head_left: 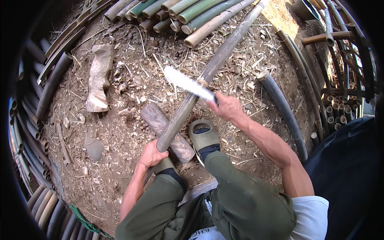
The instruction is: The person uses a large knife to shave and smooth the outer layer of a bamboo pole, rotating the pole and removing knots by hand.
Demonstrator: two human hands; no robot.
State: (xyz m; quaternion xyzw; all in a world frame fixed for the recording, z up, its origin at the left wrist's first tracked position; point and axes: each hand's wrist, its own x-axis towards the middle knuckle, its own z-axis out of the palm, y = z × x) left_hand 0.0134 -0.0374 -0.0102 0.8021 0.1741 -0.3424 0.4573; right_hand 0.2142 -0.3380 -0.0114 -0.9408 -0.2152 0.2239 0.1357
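A long grey-brown bamboo pole [222, 56] runs slantwise from my knees up to the far right. Its near end is gripped by my left hand [153, 153], with the fingers wrapped round it. In my right hand [228, 107] is the dark handle of a machete [186, 83]. The broad blade is bright with glare and points to the far left. It lies across the pole, where a rough, frayed patch [202, 82] shows; whether the edge touches the pole I cannot tell. Beneath the pole's near part a short log [160, 124] rests on the ground by my shoes.
Cut bamboo lengths [188, 16] are piled at the far side, and more bamboo [30, 132] is stacked along the left. A pale notched wood block [99, 78] lies left. One dark bamboo piece [284, 110] lies right, near a bamboo rack [344, 80]. Wood chips cover the soil.
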